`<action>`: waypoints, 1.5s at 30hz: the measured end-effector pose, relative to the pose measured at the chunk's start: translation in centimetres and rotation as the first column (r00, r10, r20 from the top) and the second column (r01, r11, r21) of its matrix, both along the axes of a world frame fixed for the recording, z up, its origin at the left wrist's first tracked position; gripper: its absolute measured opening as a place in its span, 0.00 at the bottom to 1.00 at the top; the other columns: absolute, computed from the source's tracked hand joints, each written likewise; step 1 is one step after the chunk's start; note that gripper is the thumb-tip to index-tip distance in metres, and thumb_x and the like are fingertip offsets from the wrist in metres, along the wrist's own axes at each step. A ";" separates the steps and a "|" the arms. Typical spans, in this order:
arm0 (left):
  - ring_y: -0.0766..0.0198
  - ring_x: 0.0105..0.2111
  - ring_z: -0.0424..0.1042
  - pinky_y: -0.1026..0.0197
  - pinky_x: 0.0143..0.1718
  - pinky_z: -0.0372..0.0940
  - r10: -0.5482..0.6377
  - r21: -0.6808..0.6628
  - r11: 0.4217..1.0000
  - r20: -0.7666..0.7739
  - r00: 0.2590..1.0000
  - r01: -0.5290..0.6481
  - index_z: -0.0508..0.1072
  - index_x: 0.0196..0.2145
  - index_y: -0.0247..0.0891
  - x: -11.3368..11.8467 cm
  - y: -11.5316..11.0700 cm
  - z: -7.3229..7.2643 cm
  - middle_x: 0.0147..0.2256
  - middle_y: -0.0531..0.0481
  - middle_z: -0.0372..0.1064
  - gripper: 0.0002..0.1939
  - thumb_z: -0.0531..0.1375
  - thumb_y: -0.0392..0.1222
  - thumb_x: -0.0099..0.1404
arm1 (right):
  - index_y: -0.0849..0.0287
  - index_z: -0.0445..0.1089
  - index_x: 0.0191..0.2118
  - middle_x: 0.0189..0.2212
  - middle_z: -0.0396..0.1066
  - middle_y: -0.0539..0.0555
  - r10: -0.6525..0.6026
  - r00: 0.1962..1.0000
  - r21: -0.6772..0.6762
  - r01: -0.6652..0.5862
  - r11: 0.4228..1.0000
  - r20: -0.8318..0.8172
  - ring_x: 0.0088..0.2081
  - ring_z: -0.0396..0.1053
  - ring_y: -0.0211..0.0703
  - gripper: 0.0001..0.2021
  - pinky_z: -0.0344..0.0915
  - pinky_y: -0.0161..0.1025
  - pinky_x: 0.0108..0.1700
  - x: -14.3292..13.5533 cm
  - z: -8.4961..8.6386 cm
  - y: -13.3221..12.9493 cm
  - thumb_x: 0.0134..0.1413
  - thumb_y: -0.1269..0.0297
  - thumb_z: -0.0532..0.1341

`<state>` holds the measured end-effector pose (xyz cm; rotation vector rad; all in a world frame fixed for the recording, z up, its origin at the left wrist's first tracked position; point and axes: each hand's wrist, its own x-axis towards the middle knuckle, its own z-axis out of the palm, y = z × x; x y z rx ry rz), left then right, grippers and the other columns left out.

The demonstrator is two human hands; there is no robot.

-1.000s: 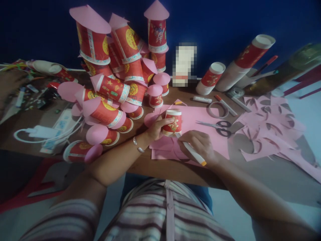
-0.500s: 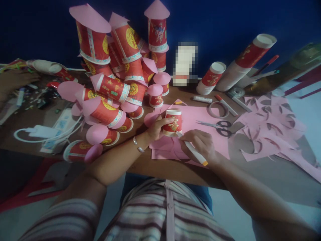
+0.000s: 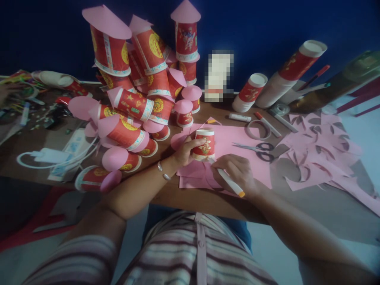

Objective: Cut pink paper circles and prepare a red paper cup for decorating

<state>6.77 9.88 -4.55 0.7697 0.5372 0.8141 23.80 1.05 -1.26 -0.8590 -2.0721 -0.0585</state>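
A left hand (image 3: 185, 152), a silver bracelet (image 3: 163, 170) at the wrist, is clamped around a red cup (image 3: 207, 147) above pink paper sheets (image 3: 251, 158) on a brown counter (image 3: 178, 196). The right hand (image 3: 236, 169), at the cup's 4 o'clock, grips an orange-ended white marker (image 3: 228, 180), its tip at the cup's lower rim; whether it touches is too blurred to tell.

With the cup as the clock's center, black-handled scissors (image 3: 252, 147) lie on the pink sheets at 3 o'clock, blades toward the cup. A tape ring (image 3: 247, 130) sits just beside them, toward 2 o'clock, near a white tube (image 3: 240, 117) and a red-capped marker (image 3: 271, 127). Cut pink scraps (image 3: 320, 174) spread farther out at 3 o'clock.

Red-and-white cup stacks (image 3: 249, 93) stand and lean toward 2 o'clock. Red cups topped with pink cones (image 3: 106, 21) crowd the space from 9 to 11 o'clock, some stacked, others tipped on their sides. A white power strip (image 3: 67, 152) lies at 9 o'clock; beyond it, another person's hand (image 3: 5, 93) shows at the frame's edge.
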 end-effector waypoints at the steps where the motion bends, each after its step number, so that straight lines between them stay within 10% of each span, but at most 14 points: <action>1: 0.51 0.40 0.80 0.52 0.42 0.72 -0.003 0.003 1.000 -0.001 1.000 0.003 0.75 0.47 0.35 0.0 0.0 0.1 0.39 0.42 0.80 0.23 0.69 0.47 0.55 | 0.56 0.66 0.38 0.25 0.73 0.48 0.001 1.000 -0.002 -0.001 1.000 0.003 0.25 0.71 0.37 0.09 0.68 0.35 0.29 0.0 -0.1 0.0 0.58 0.79 0.62; 12: 0.61 0.34 0.75 0.59 0.35 0.68 0.085 -0.020 0.996 -0.044 0.995 -0.086 0.77 0.47 0.35 0.0 -0.1 0.4 0.35 0.50 0.76 0.25 0.71 0.45 0.52 | 0.56 0.66 0.40 0.24 0.72 0.47 0.027 0.999 0.043 -0.026 0.999 -0.036 0.26 0.72 0.38 0.10 0.73 0.36 0.30 0.0 0.3 -0.1 0.58 0.78 0.63; 21: 0.63 0.34 0.74 0.61 0.37 0.67 0.079 -0.007 0.997 0.036 0.996 -0.078 0.78 0.47 0.37 0.1 0.2 -0.2 0.36 0.49 0.77 0.21 0.69 0.44 0.56 | 0.55 0.67 0.41 0.27 0.74 0.46 0.138 0.988 -0.038 -0.140 0.989 -0.066 0.26 0.72 0.36 0.10 0.79 0.51 0.54 0.2 0.2 -0.1 0.57 0.78 0.61; 45: 0.49 0.45 0.79 0.54 0.41 0.73 -0.012 0.059 0.998 0.008 1.000 0.012 0.77 0.51 0.34 0.1 0.0 0.1 0.48 0.37 0.79 0.26 0.70 0.46 0.55 | 0.56 0.68 0.41 0.25 0.74 0.49 0.033 0.998 0.047 -0.030 0.998 -0.061 0.27 0.76 0.41 0.10 0.75 0.37 0.31 0.1 0.1 0.1 0.57 0.77 0.64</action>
